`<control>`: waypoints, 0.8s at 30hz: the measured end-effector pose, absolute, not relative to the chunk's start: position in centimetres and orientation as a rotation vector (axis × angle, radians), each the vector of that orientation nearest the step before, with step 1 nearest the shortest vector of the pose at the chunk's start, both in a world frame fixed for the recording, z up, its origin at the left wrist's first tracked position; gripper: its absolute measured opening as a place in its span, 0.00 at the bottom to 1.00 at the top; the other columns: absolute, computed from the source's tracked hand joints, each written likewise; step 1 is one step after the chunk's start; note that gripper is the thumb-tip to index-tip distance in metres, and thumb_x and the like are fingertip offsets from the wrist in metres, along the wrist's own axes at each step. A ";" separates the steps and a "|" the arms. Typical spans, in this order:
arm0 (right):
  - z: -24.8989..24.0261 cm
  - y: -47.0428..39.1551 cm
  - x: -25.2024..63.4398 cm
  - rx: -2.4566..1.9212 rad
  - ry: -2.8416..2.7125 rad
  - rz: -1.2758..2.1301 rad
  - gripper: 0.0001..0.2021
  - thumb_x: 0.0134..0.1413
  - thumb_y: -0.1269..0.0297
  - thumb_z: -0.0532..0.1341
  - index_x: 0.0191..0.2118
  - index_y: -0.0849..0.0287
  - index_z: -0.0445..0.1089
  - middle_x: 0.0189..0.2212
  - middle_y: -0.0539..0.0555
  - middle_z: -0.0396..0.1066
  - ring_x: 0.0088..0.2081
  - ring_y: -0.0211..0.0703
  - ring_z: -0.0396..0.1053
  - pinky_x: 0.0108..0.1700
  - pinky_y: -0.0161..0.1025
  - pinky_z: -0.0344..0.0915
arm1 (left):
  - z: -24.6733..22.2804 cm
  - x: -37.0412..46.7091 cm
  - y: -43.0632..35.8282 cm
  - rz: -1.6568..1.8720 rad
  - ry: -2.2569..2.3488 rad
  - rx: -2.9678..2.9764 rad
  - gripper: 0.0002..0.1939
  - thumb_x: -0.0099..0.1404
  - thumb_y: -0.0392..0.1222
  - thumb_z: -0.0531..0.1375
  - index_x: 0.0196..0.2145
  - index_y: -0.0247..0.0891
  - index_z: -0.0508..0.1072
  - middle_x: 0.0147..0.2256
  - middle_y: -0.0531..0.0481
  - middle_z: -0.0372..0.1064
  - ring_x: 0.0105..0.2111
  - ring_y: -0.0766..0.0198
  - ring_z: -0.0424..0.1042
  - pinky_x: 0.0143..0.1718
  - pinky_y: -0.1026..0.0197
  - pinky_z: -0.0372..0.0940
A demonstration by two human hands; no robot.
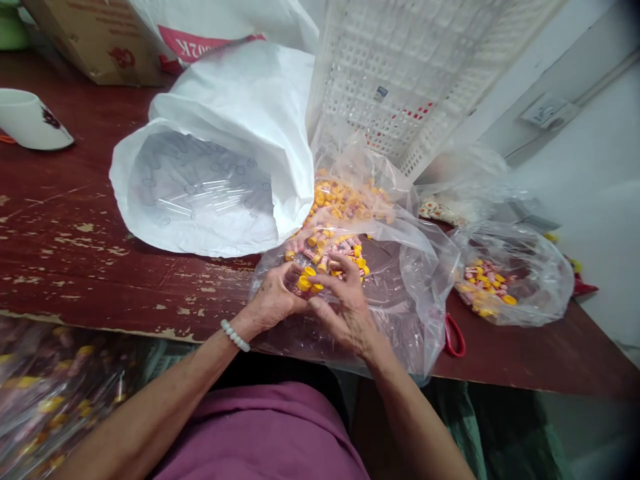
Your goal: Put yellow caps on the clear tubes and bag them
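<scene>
Over an open clear plastic bag point(420, 267), my two hands meet around a small cluster of yellow-capped pieces point(306, 280) with pink-and-white patterned bodies. My left hand point(275, 298), with a pale bead bracelet point(235, 335) at the wrist, curls its fingers round the cluster from the left. From the other side my right hand point(350, 312) presses thumb and fingertips against the same pieces. Loose pieces of the same kind point(333, 195) lie heaped in the bag just beyond my fingers. How many pieces each hand grips is partly hidden.
A white sack point(240, 87) lies open at left, with clear tubes point(210, 197) inside. Behind stands a white plastic crate point(395, 73). Another clear bag of pieces point(487, 283) and red-handled scissors point(454, 337) are at right. A white cup point(33, 120) and cardboard box point(100, 43) sit far left.
</scene>
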State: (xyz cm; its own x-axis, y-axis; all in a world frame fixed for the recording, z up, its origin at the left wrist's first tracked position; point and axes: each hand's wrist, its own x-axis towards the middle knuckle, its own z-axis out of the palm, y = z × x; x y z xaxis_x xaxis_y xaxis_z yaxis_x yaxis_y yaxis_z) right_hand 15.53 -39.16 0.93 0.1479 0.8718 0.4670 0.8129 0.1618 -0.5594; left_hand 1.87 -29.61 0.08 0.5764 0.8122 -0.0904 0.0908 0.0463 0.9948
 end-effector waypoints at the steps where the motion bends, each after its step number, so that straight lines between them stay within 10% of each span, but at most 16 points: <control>1: 1.0 -39.2 16.8 -1.672 -1.563 0.047 0.12 0.56 0.61 0.58 0.46 0.52 0.69 0.54 0.57 0.54 0.54 0.48 0.58 0.55 0.49 0.58 | 0.2 1.8 -29.5 0.656 0.829 1.389 0.18 0.38 0.29 0.66 0.31 0.35 0.68 0.25 0.56 0.69 0.23 0.69 0.65 0.23 0.67 0.61; 6: -1.3 -39.5 22.8 -1.993 -1.539 -0.054 0.09 0.55 0.66 0.57 0.41 0.58 0.70 0.39 0.57 0.66 0.43 0.47 0.64 0.47 0.48 0.63 | 0.3 1.9 -29.3 0.663 0.851 1.275 0.21 0.38 0.27 0.65 0.31 0.35 0.65 0.25 0.56 0.69 0.22 0.71 0.65 0.24 0.67 0.62; 17: 1.2 -40.0 18.7 -1.685 -1.439 0.131 0.10 0.56 0.64 0.58 0.45 0.55 0.66 0.40 0.54 0.69 0.38 0.40 0.68 0.38 0.39 0.67 | -0.5 1.9 -29.8 0.663 0.773 1.899 0.16 0.44 0.31 0.62 0.34 0.34 0.67 0.31 0.52 0.69 0.30 0.66 0.67 0.30 0.65 0.62; 24: 4.2 -39.4 16.3 -1.487 -1.886 0.055 0.17 0.55 0.74 0.56 0.51 0.56 0.63 0.46 0.56 0.68 0.49 0.41 0.66 0.50 0.41 0.64 | -0.2 1.9 -30.6 0.658 0.626 2.129 0.15 0.47 0.29 0.57 0.36 0.35 0.67 0.32 0.51 0.68 0.30 0.64 0.65 0.31 0.64 0.58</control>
State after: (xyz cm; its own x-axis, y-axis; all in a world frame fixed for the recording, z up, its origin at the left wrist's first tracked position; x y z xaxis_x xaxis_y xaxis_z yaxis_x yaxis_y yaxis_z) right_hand 16.31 -39.37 4.21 -0.0725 0.8604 0.5044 0.8294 0.3329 -0.4486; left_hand 1.91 -30.59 -0.16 0.7418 0.6265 0.2390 0.2082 -0.5540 0.8061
